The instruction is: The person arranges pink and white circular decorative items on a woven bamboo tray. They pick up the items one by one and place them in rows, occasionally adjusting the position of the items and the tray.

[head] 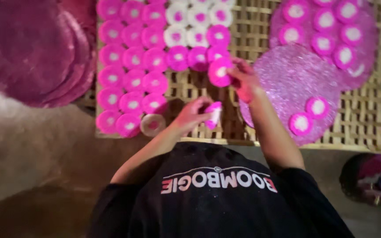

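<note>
head view | woven bamboo drying rack (pixel 261 26) carries rows of pink discs (pixel 131 66) at its left edge | right hand (pixel 243 79) pinches a round pink-and-white disc (pixel 220 72) mid-rack; lay it flat, touching its neighbours | left hand (pixel 192 115) clasps a small pink piece (pixel 213 115), near the rack's front edge

Woven bamboo mat (pixel 252 35) — dark pink sheets (pixel 31 48)

Small round discs (pixel 133 57) are hot pink with pale white centres — a few at the top are white with pink middles. The woven tray (pixel 367 114) is straw-tan in an open lattice, the large mat (pixel 287 79) glittery lilac-pink, the shirt (pixel 217 207) black.
</note>
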